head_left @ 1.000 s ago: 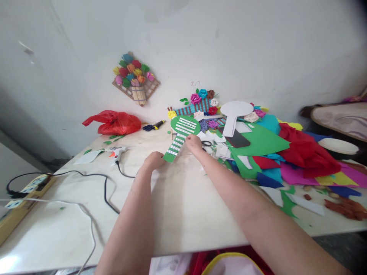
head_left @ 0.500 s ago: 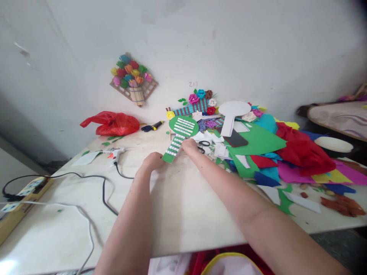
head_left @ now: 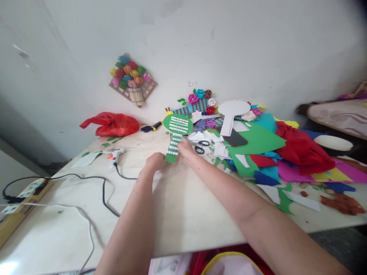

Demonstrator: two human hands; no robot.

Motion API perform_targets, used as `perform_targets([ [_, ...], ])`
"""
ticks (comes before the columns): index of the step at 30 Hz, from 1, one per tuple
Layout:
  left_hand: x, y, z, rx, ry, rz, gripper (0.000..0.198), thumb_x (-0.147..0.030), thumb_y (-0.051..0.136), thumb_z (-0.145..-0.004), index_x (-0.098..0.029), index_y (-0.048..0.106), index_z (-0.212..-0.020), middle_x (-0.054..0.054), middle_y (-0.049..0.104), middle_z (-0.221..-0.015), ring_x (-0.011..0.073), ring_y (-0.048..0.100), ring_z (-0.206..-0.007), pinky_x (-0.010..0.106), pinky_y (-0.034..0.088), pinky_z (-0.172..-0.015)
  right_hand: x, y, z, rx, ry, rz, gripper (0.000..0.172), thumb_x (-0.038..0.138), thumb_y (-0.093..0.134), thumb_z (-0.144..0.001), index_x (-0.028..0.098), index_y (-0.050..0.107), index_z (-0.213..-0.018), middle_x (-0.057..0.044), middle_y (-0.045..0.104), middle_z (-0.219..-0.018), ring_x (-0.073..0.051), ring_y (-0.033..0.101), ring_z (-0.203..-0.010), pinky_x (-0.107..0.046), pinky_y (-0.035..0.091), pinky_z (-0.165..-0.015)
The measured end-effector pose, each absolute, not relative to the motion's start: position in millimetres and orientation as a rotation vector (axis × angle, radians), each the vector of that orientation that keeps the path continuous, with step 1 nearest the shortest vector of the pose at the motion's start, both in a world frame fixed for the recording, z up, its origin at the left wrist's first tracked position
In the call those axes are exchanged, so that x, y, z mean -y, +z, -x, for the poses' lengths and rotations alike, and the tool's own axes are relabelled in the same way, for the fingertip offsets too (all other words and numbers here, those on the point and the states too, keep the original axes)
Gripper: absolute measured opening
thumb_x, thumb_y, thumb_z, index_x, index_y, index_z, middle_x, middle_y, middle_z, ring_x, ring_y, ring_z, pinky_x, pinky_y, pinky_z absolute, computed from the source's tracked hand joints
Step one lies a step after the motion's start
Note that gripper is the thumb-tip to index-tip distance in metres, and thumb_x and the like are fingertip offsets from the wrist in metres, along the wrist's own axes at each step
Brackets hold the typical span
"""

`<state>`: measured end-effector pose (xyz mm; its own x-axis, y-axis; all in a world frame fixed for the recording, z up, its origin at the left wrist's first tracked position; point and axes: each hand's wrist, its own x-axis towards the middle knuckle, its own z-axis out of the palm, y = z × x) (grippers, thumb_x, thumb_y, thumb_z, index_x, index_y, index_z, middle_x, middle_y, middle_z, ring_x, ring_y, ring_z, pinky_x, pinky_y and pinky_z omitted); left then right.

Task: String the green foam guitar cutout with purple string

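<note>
A green paddle-shaped cutout (head_left: 171, 157) with a round head and a straight handle is between my hands, white strips woven across it in rows. My left hand (head_left: 155, 160) grips the lower left corner of the handle, its fingertips partly hidden. On the other side, my right hand (head_left: 185, 148) is closed on the handle's right edge. Black-handled scissors (head_left: 200, 149) lie just right of my right hand, among white paper scraps (head_left: 222, 150). A white cutout of similar shape (head_left: 228, 124) rests farther back on the right, partly over a dark phone-like slab (head_left: 236, 138).
On the left are a glue gun (head_left: 115, 156) with its black cord, a power strip (head_left: 21, 204), a red plastic bag (head_left: 114, 124) and yellow-black pliers (head_left: 151, 126). Coloured sheets (head_left: 258, 137) and crumpled red material (head_left: 306, 152) cover the right side. Handmade flowers (head_left: 193, 98) stand against the wall.
The green cutout has turned, its head swinging left and its handle now more upright. My right hand has shifted slightly left with it, and more of the scissors shows.
</note>
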<state>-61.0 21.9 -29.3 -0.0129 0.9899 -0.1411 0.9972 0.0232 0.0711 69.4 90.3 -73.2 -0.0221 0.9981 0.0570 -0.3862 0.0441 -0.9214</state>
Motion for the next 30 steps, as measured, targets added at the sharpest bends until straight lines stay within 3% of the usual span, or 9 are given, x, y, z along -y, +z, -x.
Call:
perform_targets([
  [7,-22.5,-31.5,60.5,-2.131,-0.059,-2.096,0.033,-0.04,0.046,-0.071,-0.023,0.068,-0.09,0.009,0.067,-0.097,0.023,0.062,-0.087,0.025,0.044,-0.067,-77.0,-49.0,-73.8,0.836,1.367,1.173,0.013,0.023,0.047,-0.077,0.016,0.057,-0.071,0.002,0.058,-0.056,-0.01,0.052,-0.046,-0.02,0.039,-0.04],
  [16,-20.5,-32.4,48.6,-2.06,-0.063,-2.273,0.035,-0.041,0.045,-0.073,-0.022,0.068,-0.091,0.009,0.067,-0.099,0.0233,0.061,-0.089,0.025,0.043,-0.066,-79.7,-40.1,-84.4,0.636,1.503,0.985,0.018,0.031,0.045,-0.083,0.017,0.052,-0.075,0.003,0.056,-0.054,-0.009,0.051,-0.043,-0.021,0.044,-0.044],
  [25,-16.2,-34.6,29.5,-2.021,-0.036,-2.426,0.035,-0.045,0.043,-0.075,-0.024,0.068,-0.088,0.009,0.068,-0.094,0.0244,0.061,-0.088,0.028,0.043,-0.068,-72.4,-28.8,-101.0,0.514,1.776,0.537,0.063,0.066,0.018,-0.081,0.016,0.057,-0.086,-0.005,0.062,-0.056,-0.019,0.061,-0.055,-0.031,0.048,-0.048],
  [30,-13.9,-36.6,19.7,-2.044,-0.059,-2.469,0.033,-0.04,0.041,-0.078,-0.024,0.067,-0.091,0.009,0.067,-0.095,0.0235,0.061,-0.091,0.029,0.043,-0.073,-73.1,-30.8,-107.4,0.587,1.737,0.484,0.071,0.068,0.011,-0.08,0.016,0.058,-0.093,-0.005,0.064,-0.058,-0.018,0.06,-0.051,-0.03,0.047,-0.047],
])
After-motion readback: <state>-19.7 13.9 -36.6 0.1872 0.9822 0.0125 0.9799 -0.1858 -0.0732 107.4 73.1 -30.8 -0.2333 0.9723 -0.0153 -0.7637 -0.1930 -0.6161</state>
